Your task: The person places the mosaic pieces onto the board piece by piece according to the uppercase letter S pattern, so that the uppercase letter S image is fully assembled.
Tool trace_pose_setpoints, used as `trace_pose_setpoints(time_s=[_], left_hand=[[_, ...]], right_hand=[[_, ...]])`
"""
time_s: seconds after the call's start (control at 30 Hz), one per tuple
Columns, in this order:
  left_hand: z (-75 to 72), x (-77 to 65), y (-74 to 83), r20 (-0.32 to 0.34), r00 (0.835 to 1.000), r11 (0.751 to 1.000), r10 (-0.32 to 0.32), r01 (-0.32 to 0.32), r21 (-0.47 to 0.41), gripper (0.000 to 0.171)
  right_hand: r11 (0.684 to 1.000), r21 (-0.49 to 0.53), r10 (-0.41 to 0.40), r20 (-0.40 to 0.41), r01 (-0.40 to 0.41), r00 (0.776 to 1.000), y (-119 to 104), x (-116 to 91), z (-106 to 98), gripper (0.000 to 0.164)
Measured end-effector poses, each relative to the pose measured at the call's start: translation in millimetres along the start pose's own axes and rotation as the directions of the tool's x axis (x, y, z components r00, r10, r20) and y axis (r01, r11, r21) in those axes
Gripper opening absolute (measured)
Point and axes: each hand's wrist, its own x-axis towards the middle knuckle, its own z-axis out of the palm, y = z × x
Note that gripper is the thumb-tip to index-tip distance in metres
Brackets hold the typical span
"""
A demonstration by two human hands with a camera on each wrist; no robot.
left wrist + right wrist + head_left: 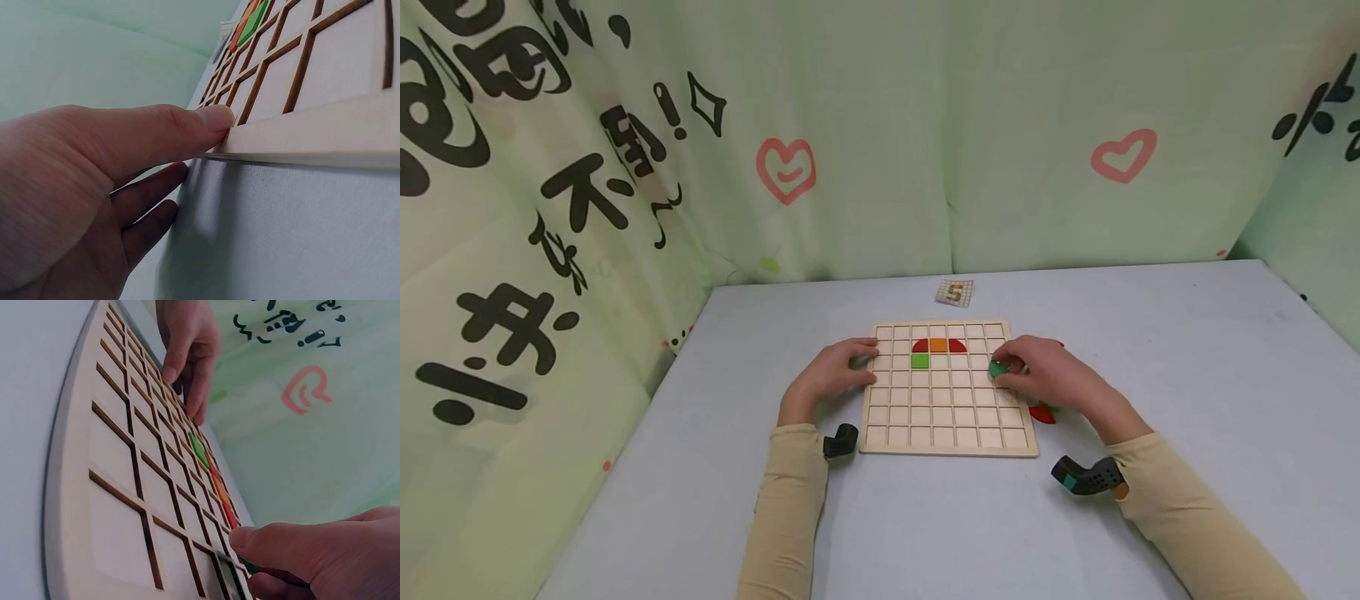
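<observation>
A green piece (997,369) was apparently being placed on the gridded board (951,417).
Right hand (1047,367) pinched it; left hand (833,370), fingers apart, touched the rim (312,140); careful alignment likely came next.

A pale, smooth-topped table (955,525) with a wooden grid board near its middle.
From where I stand, twelve o'clock being the table's far edge, the board (952,414) lies flat, its near side towards six. A small card with a printed grid and figure (955,292) lies directly on the tabletop at twelve o'clock from the board, apart from it and close to the far edge. Just off the board, between three and four o'clock, sits a loose red piece (1042,415), with a bit of green beside it, partly hidden.
</observation>
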Motion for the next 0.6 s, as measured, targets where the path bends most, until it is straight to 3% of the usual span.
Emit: trace_pose_setpoints(time_s=[0.3, 0.6], left_hand=[[1.8, 1.2, 0.2, 0.002, 1.0, 1.0, 0.003, -0.003, 0.018, 0.051], [0.2, -1.8, 1.5, -0.004, 1.0, 1.0, 0.015, -0.015, 0.022, 0.05]], right_hand=[[0.986, -0.055, -0.157, 0.01, 0.157, 0.988, -25.8, 16.8, 18.1, 0.023], [0.977, -0.058, -0.208, -0.007, 0.207, 0.978, -44.5, 30.2, 29.1, 0.021]])
